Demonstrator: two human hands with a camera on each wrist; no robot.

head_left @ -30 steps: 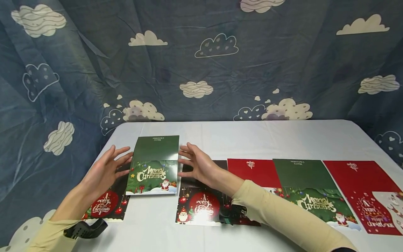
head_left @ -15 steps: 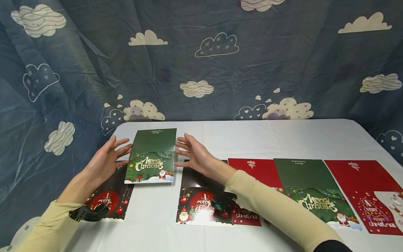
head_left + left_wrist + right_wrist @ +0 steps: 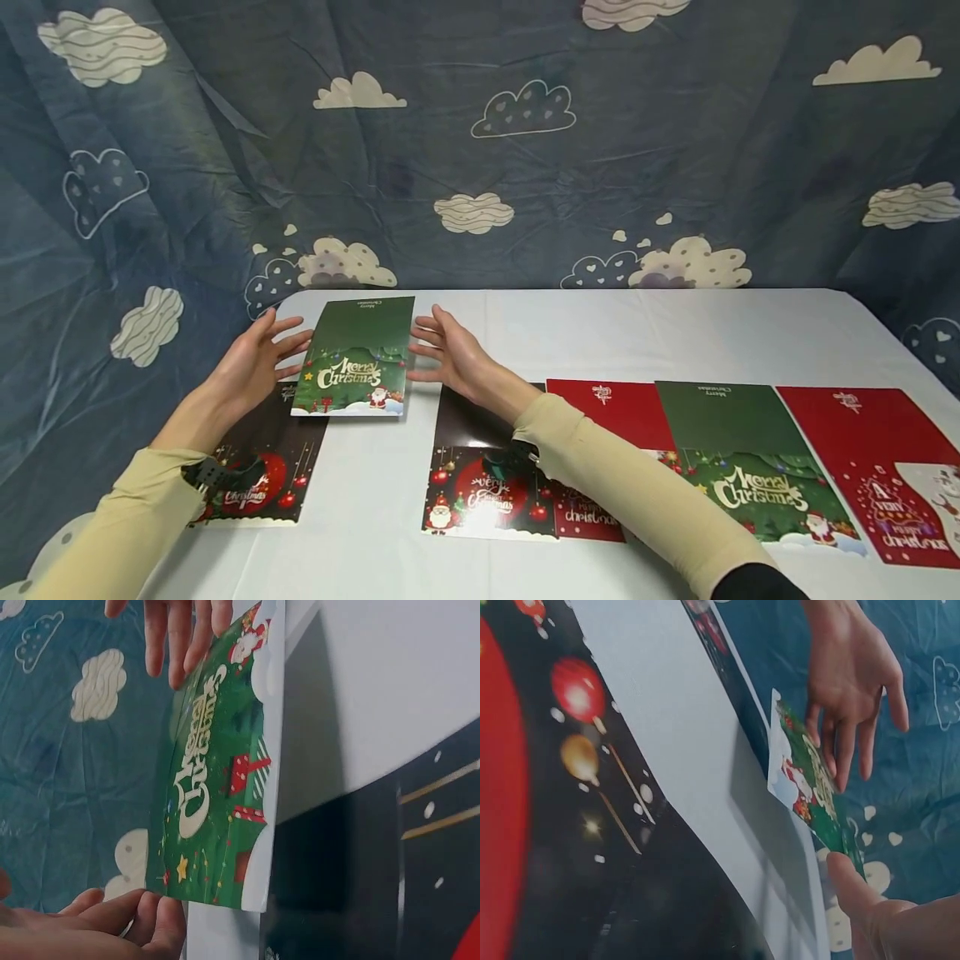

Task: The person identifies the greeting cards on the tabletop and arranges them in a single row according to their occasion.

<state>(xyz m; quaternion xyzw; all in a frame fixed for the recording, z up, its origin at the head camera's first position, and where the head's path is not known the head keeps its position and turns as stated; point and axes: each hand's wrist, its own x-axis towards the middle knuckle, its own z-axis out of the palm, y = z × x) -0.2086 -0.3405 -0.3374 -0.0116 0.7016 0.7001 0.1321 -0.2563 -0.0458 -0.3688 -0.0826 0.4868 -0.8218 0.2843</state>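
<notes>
A green Merry Christmas card (image 3: 352, 358) is held up between my two hands near the table's far left, tilted, its shadow falling on the cloth in the wrist views. My left hand (image 3: 251, 367) has its fingertips at the card's left edge, fingers extended and thumb raised. On the opposite side my right hand (image 3: 457, 350) meets the right edge with straight fingers. Seen from the left wrist, the fingers (image 3: 161, 922) touch the card's lower corner. Partly beneath the card and left hand lies a black Christmas card (image 3: 270, 458).
Along the white table (image 3: 360, 517) lie more cards: another black one (image 3: 487, 492), a red one (image 3: 607, 408) partly covered by my right sleeve, a green one (image 3: 750, 458) and a red one (image 3: 862, 442). A cloud-patterned curtain (image 3: 480, 150) hangs behind the table.
Both hands have carried the green card toward the table's far side and slightly left. More of the left black card now shows below it. The other cards on the table have stayed put.
</notes>
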